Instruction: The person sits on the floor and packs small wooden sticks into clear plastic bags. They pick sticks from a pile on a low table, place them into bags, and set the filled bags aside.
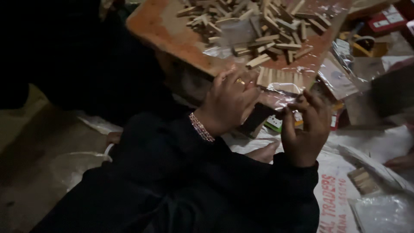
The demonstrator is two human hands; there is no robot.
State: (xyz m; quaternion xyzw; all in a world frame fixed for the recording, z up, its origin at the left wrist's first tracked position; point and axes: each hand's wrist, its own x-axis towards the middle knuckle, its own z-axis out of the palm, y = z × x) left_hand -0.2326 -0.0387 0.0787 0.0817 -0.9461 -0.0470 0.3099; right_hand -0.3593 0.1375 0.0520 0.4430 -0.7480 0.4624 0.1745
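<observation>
My left hand (226, 101), with a ring and a beaded bracelet, grips one end of a clear plastic packet (276, 96) with a row of small wooden sticks (280, 77) showing at its top. My right hand (306, 125) pinches the packet's other end, fingers curled around it. Both hands are held in front of a low reddish board (172, 34). On that board lies a loose pile of several small wooden sticks (258, 26). Black sleeves cover both my arms.
Clear plastic wrappers (340, 77) lie to the right of the board. A white printed sack (340, 190) covers the floor, with a filled packet of sticks (364, 180) on it. Another person's fingers (401, 162) show at the right edge. Red boxes (386, 19) sit top right.
</observation>
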